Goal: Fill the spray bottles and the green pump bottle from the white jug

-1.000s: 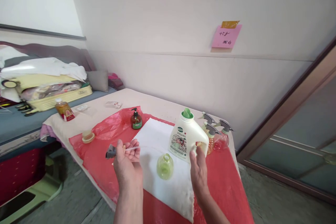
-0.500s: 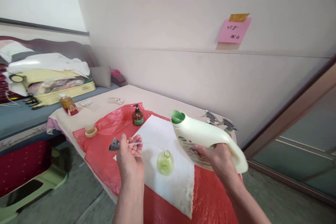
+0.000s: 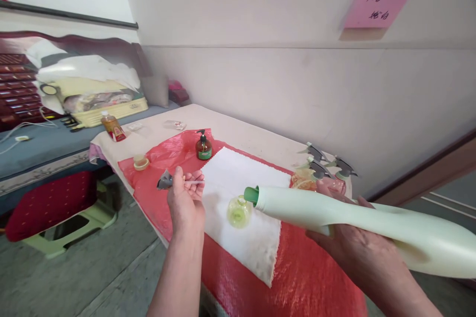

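Observation:
My right hand (image 3: 359, 252) grips a big white detergent jug (image 3: 334, 215) by its handle and holds it tipped on its side. The jug's green spout (image 3: 251, 194) sits right at the mouth of a small green glass bottle (image 3: 238, 211), which stands on a white cloth (image 3: 241, 208). My left hand (image 3: 185, 198) is closed on a grey spray pump head (image 3: 165, 181) with its thin tube, held left of the small bottle, above the red sheet.
A red plastic sheet (image 3: 297, 277) covers the table. On it stand a brown pump bottle (image 3: 204, 147), a small yellow cup (image 3: 141, 162) and three trigger spray bottles (image 3: 320, 173) at the far right. An orange bottle (image 3: 112, 128) stands at the table's far left end. Bedding is piled at left.
My right hand lifted the jug off the table, tipped it flat and brought its spout down to the small green bottle's mouth. The left hand stayed put with the pump head.

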### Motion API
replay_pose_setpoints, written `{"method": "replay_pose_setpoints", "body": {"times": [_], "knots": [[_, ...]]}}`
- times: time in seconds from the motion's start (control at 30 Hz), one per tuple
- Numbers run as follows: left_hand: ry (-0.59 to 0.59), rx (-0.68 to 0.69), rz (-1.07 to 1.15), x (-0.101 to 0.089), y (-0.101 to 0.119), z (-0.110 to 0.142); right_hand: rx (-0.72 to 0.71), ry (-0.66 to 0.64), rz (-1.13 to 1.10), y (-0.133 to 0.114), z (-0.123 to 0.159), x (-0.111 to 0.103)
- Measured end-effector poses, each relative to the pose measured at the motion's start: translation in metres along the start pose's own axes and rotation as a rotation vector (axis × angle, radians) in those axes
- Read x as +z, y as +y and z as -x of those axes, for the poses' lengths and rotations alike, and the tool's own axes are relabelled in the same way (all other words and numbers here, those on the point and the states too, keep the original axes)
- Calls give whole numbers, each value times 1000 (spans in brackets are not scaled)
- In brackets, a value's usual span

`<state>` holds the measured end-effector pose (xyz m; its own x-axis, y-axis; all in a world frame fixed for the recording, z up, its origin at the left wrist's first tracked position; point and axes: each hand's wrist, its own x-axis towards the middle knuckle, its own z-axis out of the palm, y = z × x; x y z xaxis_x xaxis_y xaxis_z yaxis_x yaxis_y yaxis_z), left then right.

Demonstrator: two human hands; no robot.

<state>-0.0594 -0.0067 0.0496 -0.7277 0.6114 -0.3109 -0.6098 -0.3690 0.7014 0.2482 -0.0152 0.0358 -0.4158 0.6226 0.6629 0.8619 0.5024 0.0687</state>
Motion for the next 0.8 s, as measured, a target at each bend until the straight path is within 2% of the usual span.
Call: {"method": "replay_pose_setpoints", "body": {"times": [0.1,0.33,0.8], "knots": [[-6,12,-15,0,-1,0,-129,9,98,1,1,2],[-17,17,-28,1,-3,1,-113,-25,112,2,8,9],[-8,20,-29,-2,-4,-1,-98,-108,121,-12,-16,1]]}}
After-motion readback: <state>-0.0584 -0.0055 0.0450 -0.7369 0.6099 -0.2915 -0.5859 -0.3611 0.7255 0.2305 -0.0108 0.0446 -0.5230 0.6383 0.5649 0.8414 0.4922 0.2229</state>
